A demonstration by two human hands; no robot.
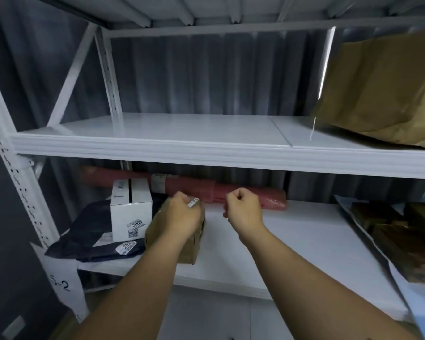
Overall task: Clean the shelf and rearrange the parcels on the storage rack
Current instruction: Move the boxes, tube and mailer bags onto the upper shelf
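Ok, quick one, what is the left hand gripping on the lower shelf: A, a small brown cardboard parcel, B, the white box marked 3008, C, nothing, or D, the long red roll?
A: the left hand is closed over the top of the small brown parcel, which stands beside the white box and in front of the red roll.

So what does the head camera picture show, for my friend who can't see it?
A person's left hand grips a small brown parcel on the lower shelf of a white rack, and the right hand is a closed, seemingly empty fist beside it. A white box, dark bag and red roll sit nearby.
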